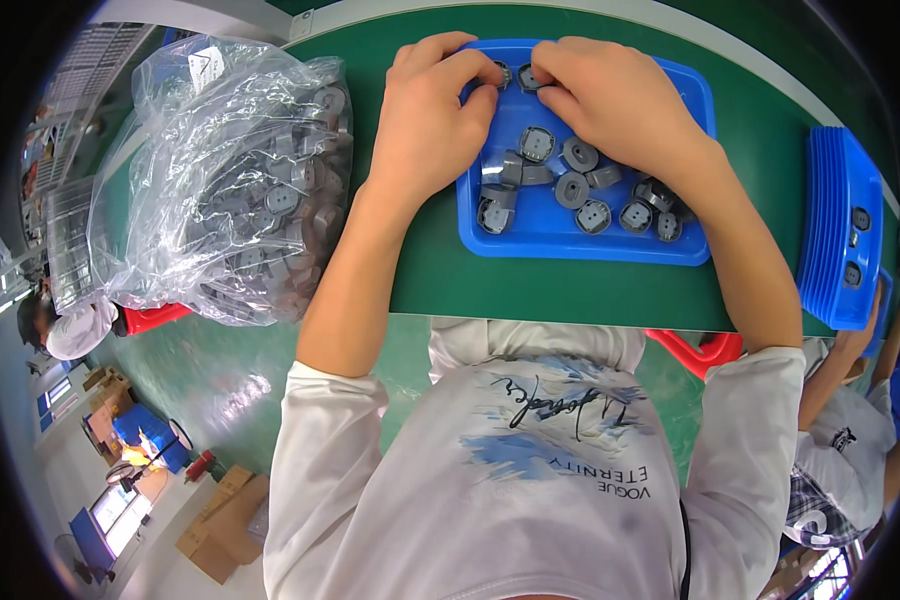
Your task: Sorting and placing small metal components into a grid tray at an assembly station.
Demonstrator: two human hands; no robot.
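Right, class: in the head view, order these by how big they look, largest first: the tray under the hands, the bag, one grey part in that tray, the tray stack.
1. Bag
2. Tray
3. Tray stack
4. Grey part

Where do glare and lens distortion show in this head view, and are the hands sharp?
In the head view, bright streaks cross the clear plastic bag and a shiny patch marks the green floor; in the head view, the green table's far edge bows; also in the head view, left hand and right hand look fairly sharp.
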